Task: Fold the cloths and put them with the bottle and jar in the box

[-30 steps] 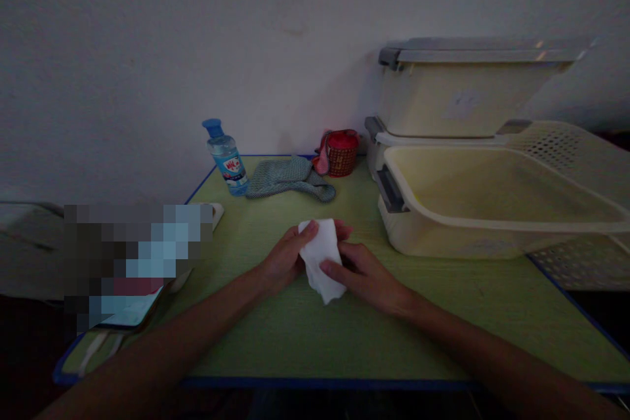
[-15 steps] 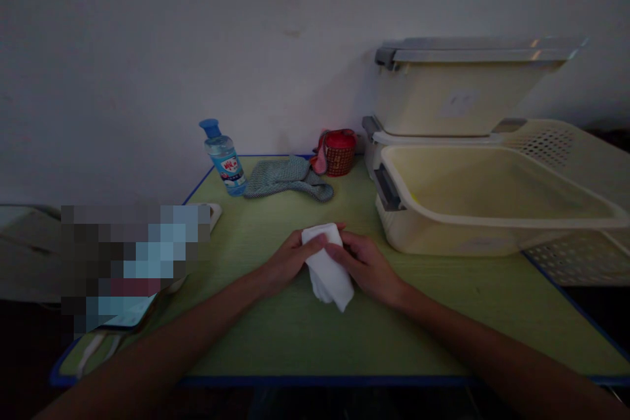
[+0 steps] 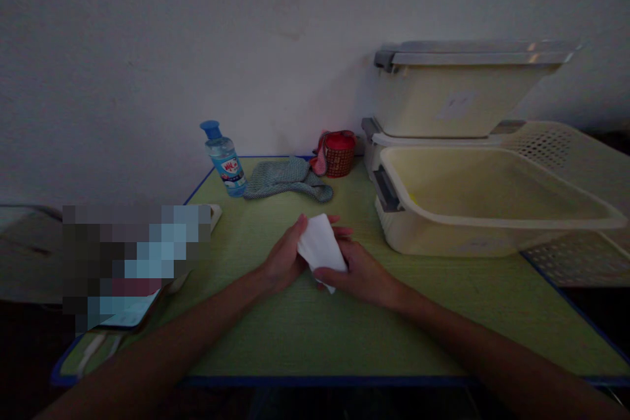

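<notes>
A small white cloth [image 3: 321, 246], folded into a compact oblong, is held between both hands above the front middle of the table. My left hand [image 3: 286, 261] grips its left side, the thumb along the upper left edge and the other fingers mostly hidden beneath. From the right, my right hand [image 3: 363, 270] holds the lower end, its thumb pressed across the cloth's face. Some fingertips show behind the cloth's upper right side.
Behind my hands, a grey-blue cloth [image 3: 290, 178] lies beside a blue-capped bottle [image 3: 226, 164] and a red woven basket [image 3: 340, 154]. An open cream bin [image 3: 453, 236] stands on the right, before stacked lidded bins [image 3: 443, 98]. A partly pixelated device [image 3: 130, 312] occupies the table's left side.
The white cloth's loose lower end has been folded up, making it shorter. My right thumb has moved down to its lower end, and my left thumb has shifted to its upper left edge.
</notes>
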`<state>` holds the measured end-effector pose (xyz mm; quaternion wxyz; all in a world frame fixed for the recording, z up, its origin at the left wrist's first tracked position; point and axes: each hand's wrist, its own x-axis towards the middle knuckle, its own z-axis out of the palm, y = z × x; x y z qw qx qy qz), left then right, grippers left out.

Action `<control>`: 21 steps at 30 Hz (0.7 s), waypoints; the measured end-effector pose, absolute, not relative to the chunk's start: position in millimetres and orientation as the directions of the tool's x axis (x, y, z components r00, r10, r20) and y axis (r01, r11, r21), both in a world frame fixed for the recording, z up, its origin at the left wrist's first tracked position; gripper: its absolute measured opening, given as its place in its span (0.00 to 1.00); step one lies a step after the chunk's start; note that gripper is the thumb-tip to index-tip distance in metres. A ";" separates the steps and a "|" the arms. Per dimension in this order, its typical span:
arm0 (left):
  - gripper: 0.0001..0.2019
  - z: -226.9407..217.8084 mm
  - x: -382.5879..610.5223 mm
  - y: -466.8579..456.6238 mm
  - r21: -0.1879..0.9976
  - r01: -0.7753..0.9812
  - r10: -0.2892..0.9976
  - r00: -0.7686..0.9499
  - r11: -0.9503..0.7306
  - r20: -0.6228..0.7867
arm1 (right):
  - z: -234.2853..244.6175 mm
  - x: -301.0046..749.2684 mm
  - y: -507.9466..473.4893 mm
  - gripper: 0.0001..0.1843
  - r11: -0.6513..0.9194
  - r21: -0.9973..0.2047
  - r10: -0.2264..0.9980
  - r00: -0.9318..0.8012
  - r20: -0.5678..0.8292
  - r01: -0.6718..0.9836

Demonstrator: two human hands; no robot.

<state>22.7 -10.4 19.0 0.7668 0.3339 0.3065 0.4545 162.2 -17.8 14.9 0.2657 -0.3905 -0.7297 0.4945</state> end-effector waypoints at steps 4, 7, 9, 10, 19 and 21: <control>0.23 23.6 21.8 -7.7 0.764 -0.502 0.891 0.401 0.406 -0.210 | 15.4 162.1 -18.8 0.05 0.216 -0.908 0.847 -0.532 -0.008 0.358; 0.28 25.2 19.7 -7.1 0.779 -0.505 0.902 0.396 0.372 -0.173 | 17.4 161.9 -20.3 0.03 0.185 -0.918 0.848 -0.529 -0.032 0.352; 0.30 24.0 18.1 -7.8 0.811 -0.493 0.911 0.395 0.317 -0.116 | 18.5 161.5 -20.9 0.04 0.170 -0.926 0.847 -0.530 -0.037 0.336; 0.30 22.9 17.4 -8.3 0.830 -0.480 0.915 0.394 0.283 -0.084 | 18.8 161.2 -20.9 0.04 0.171 -0.928 0.848 -0.529 -0.033 0.332; 0.20 18.9 19.8 -9.6 0.870 -0.415 0.942 0.303 0.266 -0.143 | 19.4 160.9 -20.2 0.03 0.199 -0.918 0.850 -0.527 -0.014 0.344; 0.18 20.8 20.7 -9.3 0.847 -0.442 0.941 0.288 0.296 -0.179 | 19.0 161.4 -20.2 0.04 0.186 -0.925 0.848 -0.530 -0.020 0.333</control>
